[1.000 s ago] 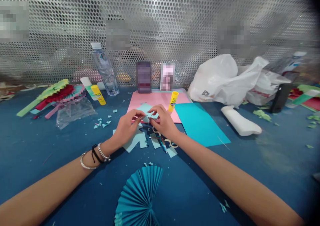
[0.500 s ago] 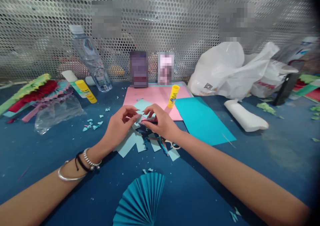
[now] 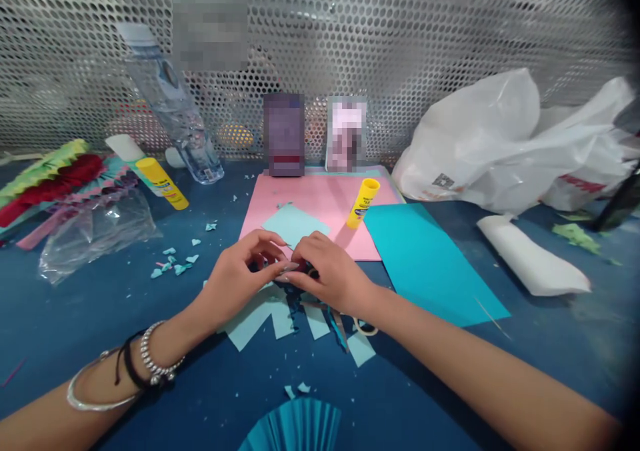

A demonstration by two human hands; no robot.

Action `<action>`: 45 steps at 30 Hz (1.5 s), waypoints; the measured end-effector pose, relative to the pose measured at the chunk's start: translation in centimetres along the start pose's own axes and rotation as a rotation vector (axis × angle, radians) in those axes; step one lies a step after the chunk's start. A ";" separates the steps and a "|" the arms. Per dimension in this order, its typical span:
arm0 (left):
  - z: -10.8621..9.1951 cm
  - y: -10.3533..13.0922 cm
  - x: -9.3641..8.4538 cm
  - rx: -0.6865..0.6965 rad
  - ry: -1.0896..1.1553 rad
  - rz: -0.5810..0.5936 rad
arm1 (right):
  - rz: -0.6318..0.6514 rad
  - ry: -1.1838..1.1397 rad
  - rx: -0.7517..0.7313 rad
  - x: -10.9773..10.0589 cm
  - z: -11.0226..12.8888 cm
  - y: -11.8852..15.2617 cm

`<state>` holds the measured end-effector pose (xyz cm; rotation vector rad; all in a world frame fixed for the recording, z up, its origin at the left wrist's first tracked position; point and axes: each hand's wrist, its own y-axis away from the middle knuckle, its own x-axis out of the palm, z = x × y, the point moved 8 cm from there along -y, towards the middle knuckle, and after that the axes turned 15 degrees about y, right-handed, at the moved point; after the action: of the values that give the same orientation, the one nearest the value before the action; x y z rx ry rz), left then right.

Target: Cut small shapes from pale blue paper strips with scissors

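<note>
My left hand [image 3: 243,268] and my right hand [image 3: 333,274] meet fingertip to fingertip over the near edge of the pink paper [image 3: 320,191]. Both are closed in a pinch on a small piece of pale blue paper, now almost wholly hidden by the fingers. A pale blue paper square [image 3: 295,223] lies just beyond them. Below my hands are cut pale blue paper pieces [image 3: 250,318] and a pair of scissors [image 3: 366,328], partly covered by my right hand. Close to me sits a pleated blue paper fan [image 3: 300,428], cut off by the frame.
A yellow glue stick [image 3: 363,203] stands on the pink paper, beside a turquoise sheet [image 3: 435,264]. Left are another glue stick [image 3: 163,183], a water bottle [image 3: 175,111] and paper scraps [image 3: 175,264]. Two phones lean on the mesh behind; white plastic bags [image 3: 465,144] lie right.
Both hands sit slightly lower in the picture, with the fingertips closer together. The pale paper between them shows less. The whole view has shifted, and the fan shows less.
</note>
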<state>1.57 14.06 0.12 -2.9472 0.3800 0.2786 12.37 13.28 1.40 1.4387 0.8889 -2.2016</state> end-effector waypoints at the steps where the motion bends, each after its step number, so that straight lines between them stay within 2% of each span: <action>1: 0.1 0.0 0.1 -0.008 0.001 0.011 | 0.004 0.016 -0.027 0.0 0.2 0.0; 8: -0.6 0.1 0.5 -0.012 -0.003 0.050 | -0.061 -0.040 -0.084 -0.2 0.7 0.3; 11: -0.9 0.2 0.7 0.006 -0.048 0.085 | -0.141 -0.120 -0.045 -0.9 0.3 0.4; 14: -1.1 0.4 1.2 0.031 -0.051 0.168 | -0.199 -0.202 0.007 -1.5 -0.2 0.5; 18: -1.6 0.8 1.9 0.101 0.004 0.257 | -0.119 -0.329 -0.001 -1.2 -0.1 0.5; 23: -1.9 1.0 2.0 0.146 -0.167 0.222 | 0.029 -0.486 0.034 -0.2 -0.2 0.6; 26: -2.1 1.1 2.0 0.151 -0.158 0.214 | 0.071 -0.518 0.039 0.1 -0.2 0.6; 30: -2.0 1.1 1.9 0.116 -0.133 0.192 | 0.055 -0.460 0.029 -0.1 -0.1 0.5; 35: -1.8 0.9 1.2 0.097 -0.148 0.106 | 0.016 -0.396 0.028 -0.5 -0.1 0.4; 40: -1.8 0.8 0.9 0.079 -0.060 0.078 | 0.047 -0.393 -0.054 -0.4 0.7 0.5; 42: -1.7 0.8 0.9 0.059 -0.046 0.084 | 0.054 -0.320 -0.117 -0.4 1.2 0.7; 45: -1.4 0.9 1.4 0.018 0.041 0.167 | 0.046 -0.257 -0.190 -0.5 1.8 0.9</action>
<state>2.89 12.64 1.06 -2.9113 0.6327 0.2333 11.88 11.35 2.13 1.0514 0.9352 -2.1411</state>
